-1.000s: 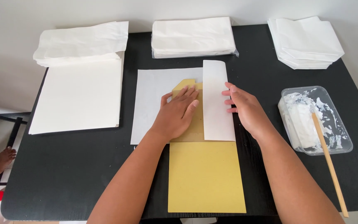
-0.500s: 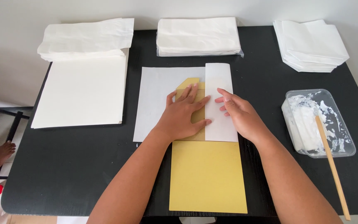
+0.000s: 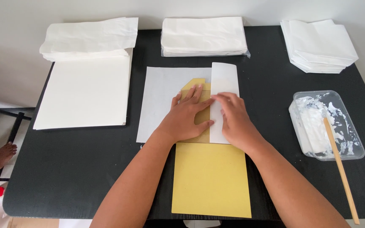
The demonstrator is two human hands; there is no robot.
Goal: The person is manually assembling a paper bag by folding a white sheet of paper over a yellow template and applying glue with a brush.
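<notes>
Yellow card template (image 3: 211,179) lying mid-counter (image 3: 72,169) over white paper sheet (image 3: 161,99), right edge folded over it. Left hand (image 3: 186,116) flat, fingers spread, pinning card; right hand (image 3: 233,120) flat, empty, pressing folded flap (image 3: 224,80). Folding step; next likely needs firm crease along edge, card kept from slipping.

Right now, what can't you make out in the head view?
- Yellow card: its upper part lies under the left hand and the folded white sheet.
- The fold edge under the right hand: covered by the palm.
- Wooden stick: its top end is buried in white paste in the clear tray.
- Table: near edge cut off by the frame.
</notes>
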